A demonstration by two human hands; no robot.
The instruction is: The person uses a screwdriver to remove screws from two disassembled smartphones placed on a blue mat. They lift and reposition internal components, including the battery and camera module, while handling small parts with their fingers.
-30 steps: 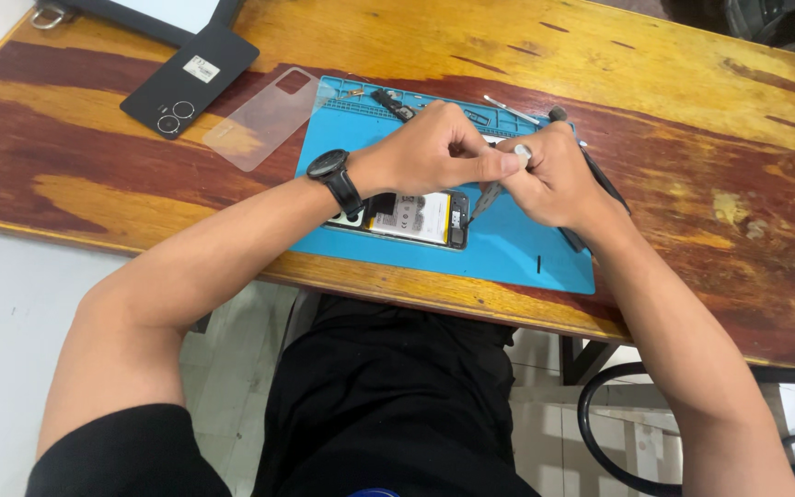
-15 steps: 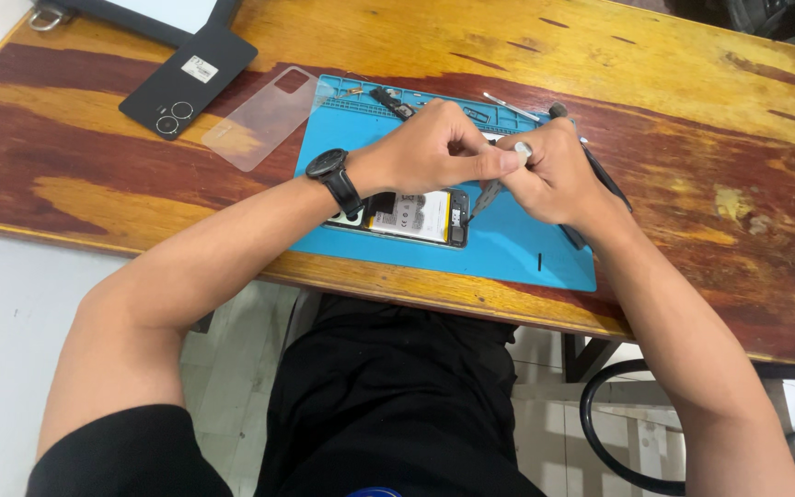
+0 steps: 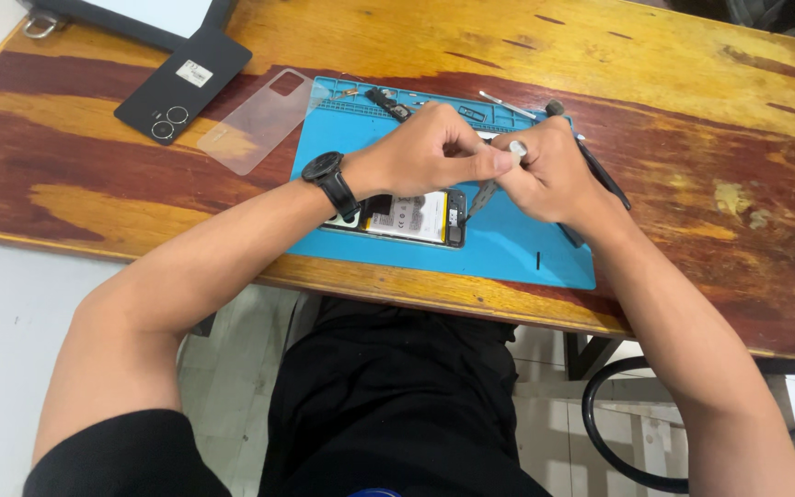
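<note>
An opened phone [image 3: 411,218] with its battery showing lies on a blue work mat [image 3: 508,248]. My left hand [image 3: 425,152], with a black watch on its wrist, hovers above the phone; its fingertips pinch the top of a thin silver screwdriver [image 3: 489,189]. My right hand [image 3: 554,175] grips the same tool's shaft from the right. The tip points down at the phone's right end. My hands hide part of the phone.
A black phone back cover [image 3: 184,85] and a clear case [image 3: 259,120] lie to the left on the wooden table [image 3: 692,83]. Small tools [image 3: 388,99] and a black pen-like tool [image 3: 600,170] rest on the mat. A dark tablet edge [image 3: 131,20] sits far left.
Both hands stay over the phone with the screwdriver; only slight finger shifts show between frames.
</note>
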